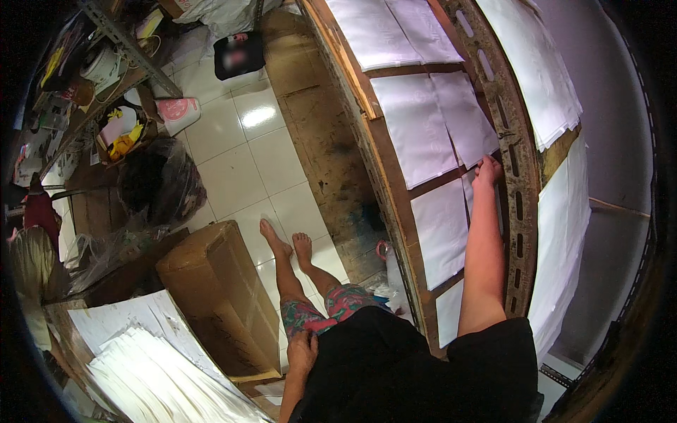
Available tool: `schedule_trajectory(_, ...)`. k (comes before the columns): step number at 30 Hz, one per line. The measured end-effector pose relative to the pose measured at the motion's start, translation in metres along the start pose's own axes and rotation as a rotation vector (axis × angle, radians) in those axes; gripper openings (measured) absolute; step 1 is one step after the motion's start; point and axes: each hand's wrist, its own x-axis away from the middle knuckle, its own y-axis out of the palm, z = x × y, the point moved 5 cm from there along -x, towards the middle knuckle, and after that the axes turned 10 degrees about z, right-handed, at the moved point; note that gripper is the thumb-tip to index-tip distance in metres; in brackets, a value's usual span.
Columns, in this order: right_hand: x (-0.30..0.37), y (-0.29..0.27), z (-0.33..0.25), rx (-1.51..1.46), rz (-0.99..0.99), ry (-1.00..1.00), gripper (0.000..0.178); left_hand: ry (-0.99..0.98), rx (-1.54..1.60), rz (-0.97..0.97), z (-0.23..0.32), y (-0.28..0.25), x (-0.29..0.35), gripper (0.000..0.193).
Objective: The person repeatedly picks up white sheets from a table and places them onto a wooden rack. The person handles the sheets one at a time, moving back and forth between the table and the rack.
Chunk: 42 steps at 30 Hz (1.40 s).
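Head view
Landmark: wooden rack (395, 190), slatted frame running from the upper middle down to the lower middle of the picture.
Right hand (488, 170): reached out along the rack, fingers spread and laid flat on the lower corner of a white sheet (462, 123); nothing pinched.
Left hand (303, 350): rested on the patterned shorts (321, 310) left of the rack, fingers loosely curled; held nothing.
Sheet position: flat on the rack, beside a twin sheet (416, 127), more rows above and below it.
Handling, judged: very light, thin, limp; likely to crease or tear if dragged; best lifted at a free corner or edge, the near corner under the fingertips.
Surface: matte white, smooth, rectangular, edges slightly overlapped.
Rack material: rough stained timber, dark marks; slotted metal upright (518, 204) just right of the sheets.
Right of rack: further white sheets hung in layers (557, 268).
Left of rack: glossy white floor tiles (233, 169), brown cardboard box (218, 296), loose stack of white sheets (155, 359), black plastic bag (159, 180).
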Motion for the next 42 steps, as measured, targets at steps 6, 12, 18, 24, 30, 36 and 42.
schedule_trajectory(6,-0.005,0.007,0.005,0.068,0.012,0.027,0.010,-0.015,0.015,-0.016,-0.006,0.010,-0.003,0.023)
schedule_trajectory(12,-0.006,0.005,0.012,0.109,-0.025,0.013,0.011,-0.006,0.024,-0.010,-0.009,0.015,-0.008,0.023)
schedule_trajectory(18,0.003,0.008,0.007,0.135,-0.015,0.000,0.011,-0.055,0.032,-0.024,-0.004,0.011,-0.011,0.024)
schedule_trajectory(24,-0.001,0.007,0.011,0.182,0.021,-0.006,0.012,-0.055,0.025,-0.024,-0.005,0.010,-0.011,0.025)
schedule_trajectory(30,0.008,0.003,0.006,0.244,0.121,-0.001,0.014,-0.064,0.000,-0.036,-0.011,0.010,-0.012,0.025)
schedule_trajectory(36,0.055,-0.001,-0.009,0.036,0.139,-0.066,0.014,-0.049,0.022,0.002,-0.011,0.004,-0.014,0.025)
schedule_trajectory(42,0.195,0.039,-0.045,-0.203,-0.139,0.018,0.022,-0.036,-0.006,0.025,0.003,-0.014,-0.021,0.027)
